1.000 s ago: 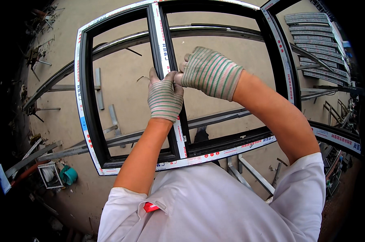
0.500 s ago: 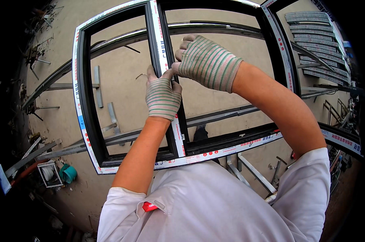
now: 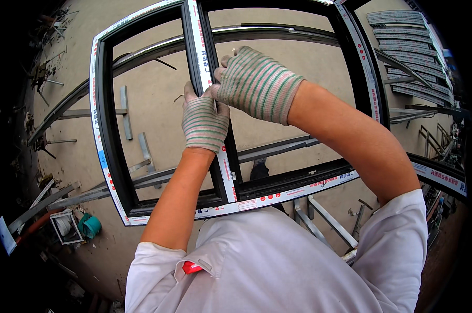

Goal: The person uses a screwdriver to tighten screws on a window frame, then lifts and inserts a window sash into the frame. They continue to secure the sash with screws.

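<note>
A large black window frame [image 3: 102, 88], its faces covered with white printed protective film, spreads out before me. Across its middle bar [image 3: 227, 177] lies my left hand [image 3: 205, 121], in a grey glove with green stripes, its fingers closed around the bar. My right hand [image 3: 259, 83], gloved the same way, sits just above and to the right, fingers curled in against the bar's right edge. The fingertips of both hands meet there. Anything small between the right fingers is hidden by the glove.
Long metal rails [image 3: 277, 34] run beneath the frame. Several film-covered profiles [image 3: 403, 49] are stacked at the far right. A teal bucket [image 3: 91, 226] stands at lower left beside a white crate-like holder [image 3: 64, 227]. Loose metal bars [image 3: 332, 221] lie on the near floor.
My right hand has shifted slightly left and its fingers press closer to the left hand. The left hand has shifted slightly left too, still on the middle bar.
</note>
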A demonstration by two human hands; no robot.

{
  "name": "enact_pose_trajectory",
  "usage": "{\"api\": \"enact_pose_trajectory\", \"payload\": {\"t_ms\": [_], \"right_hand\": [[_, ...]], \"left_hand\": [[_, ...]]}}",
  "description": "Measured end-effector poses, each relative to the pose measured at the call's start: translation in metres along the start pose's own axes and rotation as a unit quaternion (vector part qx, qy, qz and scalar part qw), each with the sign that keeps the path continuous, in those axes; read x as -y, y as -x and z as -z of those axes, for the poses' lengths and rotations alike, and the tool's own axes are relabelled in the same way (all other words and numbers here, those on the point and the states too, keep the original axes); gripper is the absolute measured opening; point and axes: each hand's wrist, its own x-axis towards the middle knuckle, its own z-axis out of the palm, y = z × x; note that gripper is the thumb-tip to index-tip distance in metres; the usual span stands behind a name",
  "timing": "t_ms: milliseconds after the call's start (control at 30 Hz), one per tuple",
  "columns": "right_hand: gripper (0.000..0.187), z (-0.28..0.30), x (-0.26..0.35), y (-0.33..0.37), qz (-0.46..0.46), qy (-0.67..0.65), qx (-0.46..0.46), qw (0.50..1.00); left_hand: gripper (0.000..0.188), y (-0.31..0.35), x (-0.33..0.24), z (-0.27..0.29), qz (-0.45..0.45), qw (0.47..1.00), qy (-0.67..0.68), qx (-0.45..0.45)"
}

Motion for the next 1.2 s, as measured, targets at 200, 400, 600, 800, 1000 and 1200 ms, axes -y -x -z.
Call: {"api": "enact_pose_trajectory", "payload": {"t_ms": [200, 400, 600, 800, 1000, 1200], "right_hand": [[0.019, -0.01, -0.017, -0.008, -0.015, 0.03, -0.021, 0.999], [0.022, -0.007, -0.037, -0.028, -0.021, 0.054, -0.024, 0.998], [0.015, 0.008, -0.066, -0.035, -0.05, 0.099, -0.077, 0.991], [0.013, -0.022, -0.071, 0.029, -0.162, -0.081, -0.182, 0.966], [0.015, -0.081, 0.015, 0.141, -0.355, -0.299, -0.159, 0.871], [0.013, -0.103, 0.093, 0.225, -0.483, -0.326, -0.182, 0.792]], "left_hand": [[0.032, -0.01, -0.017, 0.005, -0.093, 0.982, -0.153, -0.063], [0.035, -0.035, -0.022, 0.01, -0.09, 0.974, -0.203, -0.053], [0.036, -0.071, -0.025, 0.009, -0.074, 0.97, -0.226, -0.054], [0.037, -0.103, -0.034, 0.012, -0.044, 0.97, -0.236, -0.049], [0.039, -0.136, -0.046, 0.005, -0.021, 0.968, -0.245, -0.043], [0.039, -0.166, -0.047, 0.009, 0.004, 0.967, -0.25, -0.048]]}}
